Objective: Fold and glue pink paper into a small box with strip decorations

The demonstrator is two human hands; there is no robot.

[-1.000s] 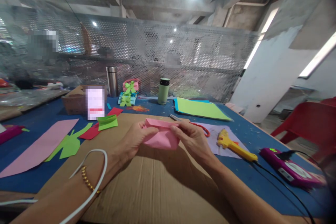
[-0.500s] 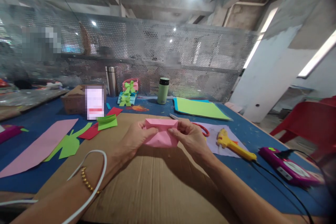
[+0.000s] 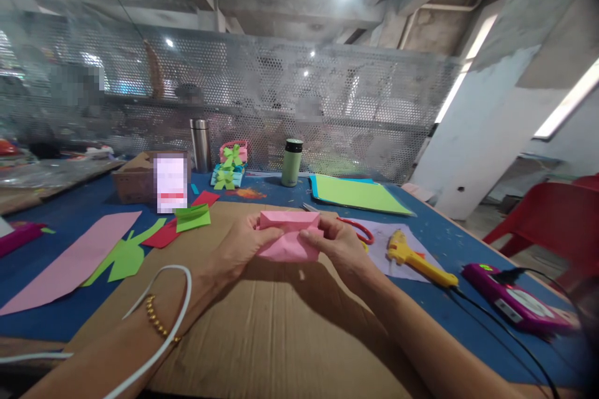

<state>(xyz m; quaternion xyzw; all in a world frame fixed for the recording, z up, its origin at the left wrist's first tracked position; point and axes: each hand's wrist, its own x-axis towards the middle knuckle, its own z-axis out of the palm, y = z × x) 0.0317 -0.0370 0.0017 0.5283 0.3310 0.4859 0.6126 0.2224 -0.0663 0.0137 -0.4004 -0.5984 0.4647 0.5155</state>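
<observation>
On a blue table (image 3: 56, 318), over a cardboard sheet (image 3: 281, 336), the left hand (image 3: 238, 249) and right hand (image 3: 339, 246) pinch a folded pink paper (image 3: 287, 230) from either end, fingers closed on it; a yellow glue gun (image 3: 416, 259) lies nearby at right.

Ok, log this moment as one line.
left hand: grips pink folded paper | right hand: pinches its right edge | below: cardboard sheet | nearby: glue gun
</observation>
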